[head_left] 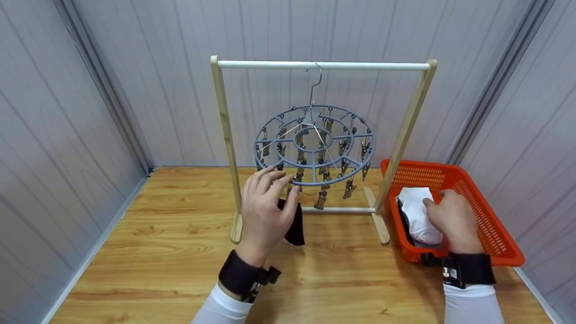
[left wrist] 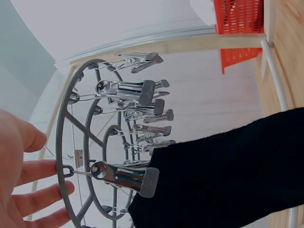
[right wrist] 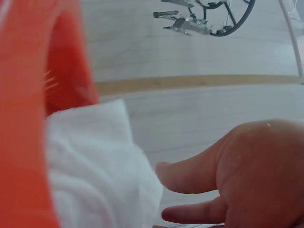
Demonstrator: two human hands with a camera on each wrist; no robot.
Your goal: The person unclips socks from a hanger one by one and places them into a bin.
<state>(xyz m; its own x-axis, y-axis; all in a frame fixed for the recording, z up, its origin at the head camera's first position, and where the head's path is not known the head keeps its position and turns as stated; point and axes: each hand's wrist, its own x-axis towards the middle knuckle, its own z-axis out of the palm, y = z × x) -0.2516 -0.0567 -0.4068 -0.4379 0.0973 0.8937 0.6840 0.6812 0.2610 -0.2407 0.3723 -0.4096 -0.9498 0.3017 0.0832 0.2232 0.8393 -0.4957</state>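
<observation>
A round grey clip hanger (head_left: pixel 313 183) with many metal clips hangs by its hook from the rack's white bar. My left hand (head_left: pixel 265 204) is at its near left rim, fingers relaxed and extended behind the ring in the left wrist view. Below that hand hangs a black sock (head_left: pixel 295 227), its top edge at a metal clip (left wrist: pixel 126 178). My right hand (head_left: pixel 454 220) is over the orange basket (head_left: pixel 495 225), beside a folded white sock (head_left: pixel 418 216). In the right wrist view, thumb and finger stand apart, with the thumb tip right at the white sock (right wrist: pixel 102 166).
The rack has wooden side posts (head_left: pixel 407 130), a top bar (head_left: pixel 270 65) and a low white rod (head_left: pixel 337 210) above the wooden table (head_left: pixel 157 252). Dark cloth (head_left: pixel 403 219) lies beneath the white sock in the basket. Pale panelled walls (head_left: pixel 157 90) enclose the table.
</observation>
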